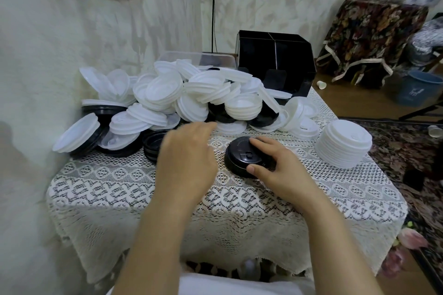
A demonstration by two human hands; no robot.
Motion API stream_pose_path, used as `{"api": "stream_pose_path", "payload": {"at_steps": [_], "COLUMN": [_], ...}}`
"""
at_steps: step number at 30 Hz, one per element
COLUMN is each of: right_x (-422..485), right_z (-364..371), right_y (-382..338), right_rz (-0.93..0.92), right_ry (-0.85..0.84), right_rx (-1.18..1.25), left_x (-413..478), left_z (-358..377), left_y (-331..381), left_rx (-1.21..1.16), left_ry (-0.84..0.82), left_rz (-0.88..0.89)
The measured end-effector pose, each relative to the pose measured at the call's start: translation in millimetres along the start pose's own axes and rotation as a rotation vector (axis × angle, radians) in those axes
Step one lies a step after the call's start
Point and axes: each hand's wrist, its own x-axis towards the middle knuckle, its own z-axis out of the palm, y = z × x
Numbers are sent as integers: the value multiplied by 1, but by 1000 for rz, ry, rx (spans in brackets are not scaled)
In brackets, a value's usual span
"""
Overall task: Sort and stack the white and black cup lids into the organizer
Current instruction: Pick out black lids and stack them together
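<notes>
- Black plastic cup lids [242, 159], a short nested stack, sit on the lace tablecloth [143, 187] in front of you; your right hand [275, 165] grips them, thumb on the near rim and fingers curled over the far side
- Your left hand [187, 158] hovers just left of that stack, fingers stretched loosely toward the heap, with nothing in it that I can see, though the fingertips are blurred
- Beyond both hands lies the mixed heap of white and black lids [167, 100], far from sorted; a neat stack of white plastic lids [342, 143] stands apart at your right
- Behind the heap, at the table's far edge, stands the black divided organizer [302, 72]
- By my judgement you're at the sorting step, building the black stack. The next move calls for drawing one black lid out from under the white ones without toppling the heap, then seating it squarely on the stack
- Hard to make out: how many lids the black stack holds, whether the organizer's compartments hold anything, and what the clear plastic tub [191, 57] behind the heap contains
</notes>
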Motion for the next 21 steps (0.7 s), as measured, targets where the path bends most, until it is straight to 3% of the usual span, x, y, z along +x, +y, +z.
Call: {"api": "stream_pose_path", "payload": {"at_steps": [3, 8, 21], "right_x": [1, 2, 2], "right_z": [3, 6, 4], "right_y": [-3, -3, -1], "right_rz": [-22, -8, -17], "right_ry": [-21, -53, -62], "right_rx": [-2, -11, 27], "left_x": [4, 1, 4], "left_z": [-18, -26, -22], "left_y": [-24, -39, -43], "left_rx": [140, 87, -70], "left_ry": [-40, -179, 66], "left_rz": [-123, -277, -214]}}
